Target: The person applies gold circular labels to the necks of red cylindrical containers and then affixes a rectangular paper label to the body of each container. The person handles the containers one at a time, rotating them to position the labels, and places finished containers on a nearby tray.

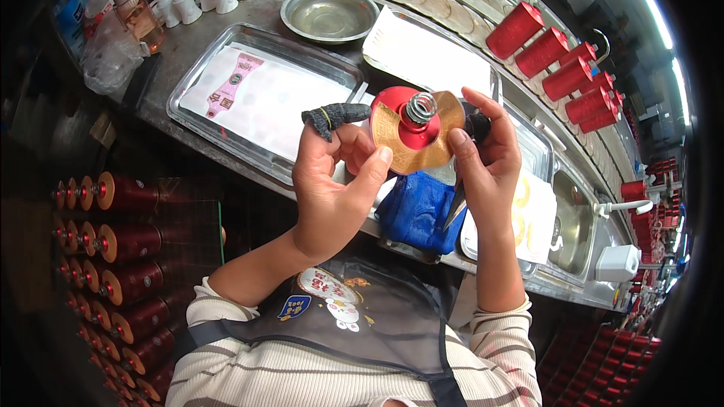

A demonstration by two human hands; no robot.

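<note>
- The red round piece (391, 97) is up in the air between both hands, over the near edge of the tabletop (249, 16).
- A metal spring (421, 108) sticks up from its middle, and a bent gold paper ring (401, 158) goes around it.
- The left hand (329, 181) has its grip pinched on the ring's low left edge.
- The right hand (492, 173) has its grip pinched on the ring's right side.
- The step now looks like fitting the ring on.
- The next move seems to call for pushing it flat, gently and evenly, so it does not crease.
</note>
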